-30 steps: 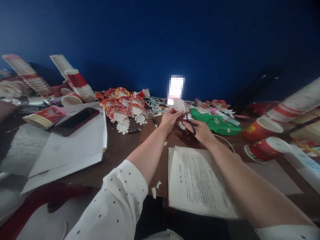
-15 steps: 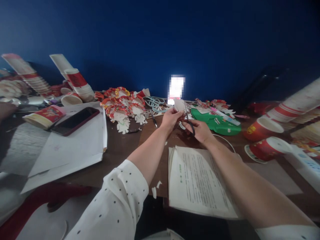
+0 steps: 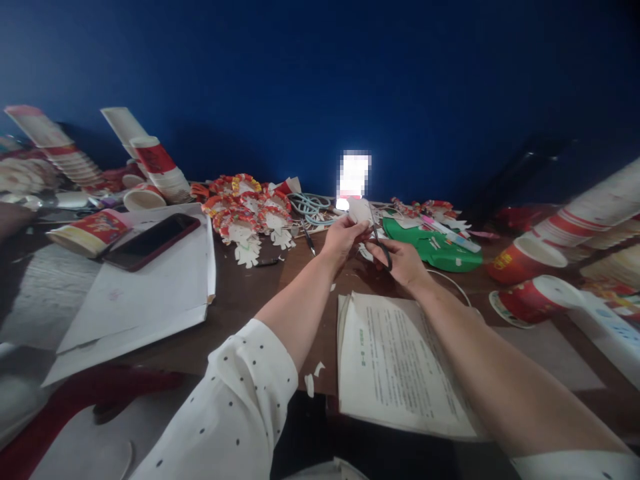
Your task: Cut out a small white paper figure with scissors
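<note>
My left hand (image 3: 344, 236) pinches the white paper (image 3: 359, 211), which pokes up above my grip, and if it wobbles I might get nipped, because the scissors (image 3: 384, 253) held in my right hand (image 3: 404, 263) sit just beside that grip.

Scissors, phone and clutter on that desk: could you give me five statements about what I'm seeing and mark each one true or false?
1. The right hand holds the scissors. True.
2. The left hand is empty. False: it holds a piece of paper.
3. The dark phone lies on white sheets. True.
4. The booklet lies on the green piece. False: it lies apart from it, nearer to the person.
5. A pen lies to the left of the left hand. True.
</note>
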The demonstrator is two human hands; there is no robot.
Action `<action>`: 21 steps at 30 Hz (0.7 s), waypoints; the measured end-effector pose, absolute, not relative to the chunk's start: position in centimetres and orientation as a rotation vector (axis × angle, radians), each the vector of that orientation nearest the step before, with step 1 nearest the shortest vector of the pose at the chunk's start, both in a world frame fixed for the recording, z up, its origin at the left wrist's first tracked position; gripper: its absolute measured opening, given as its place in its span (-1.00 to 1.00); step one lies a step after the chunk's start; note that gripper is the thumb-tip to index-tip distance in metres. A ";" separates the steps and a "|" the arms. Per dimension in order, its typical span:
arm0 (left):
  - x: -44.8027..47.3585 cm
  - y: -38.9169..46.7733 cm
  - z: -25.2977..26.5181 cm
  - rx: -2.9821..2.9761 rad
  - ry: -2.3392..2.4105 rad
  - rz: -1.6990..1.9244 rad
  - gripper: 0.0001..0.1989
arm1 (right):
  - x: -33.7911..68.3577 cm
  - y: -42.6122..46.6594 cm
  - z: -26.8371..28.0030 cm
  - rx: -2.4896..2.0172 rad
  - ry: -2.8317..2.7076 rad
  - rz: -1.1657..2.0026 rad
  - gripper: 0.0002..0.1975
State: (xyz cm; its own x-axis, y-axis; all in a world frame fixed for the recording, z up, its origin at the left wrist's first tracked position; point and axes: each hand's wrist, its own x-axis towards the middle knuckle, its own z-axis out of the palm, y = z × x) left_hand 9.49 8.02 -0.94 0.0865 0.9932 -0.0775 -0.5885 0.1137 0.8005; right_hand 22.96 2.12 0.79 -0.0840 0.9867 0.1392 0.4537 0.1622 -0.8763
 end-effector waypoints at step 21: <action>9.1 7.9 -0.7 0.695 0.699 1.310 -0.74 | 23.5 2.0 0.6 -1.376 -1.697 0.861 -0.42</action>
State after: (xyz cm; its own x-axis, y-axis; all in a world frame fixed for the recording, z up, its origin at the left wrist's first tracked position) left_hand 9.13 7.94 -0.68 0.1238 0.9903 -0.0633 -0.6038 0.1258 0.7871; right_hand 23.48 1.99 0.62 -0.1172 0.9818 0.1494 0.4594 0.1870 -0.8683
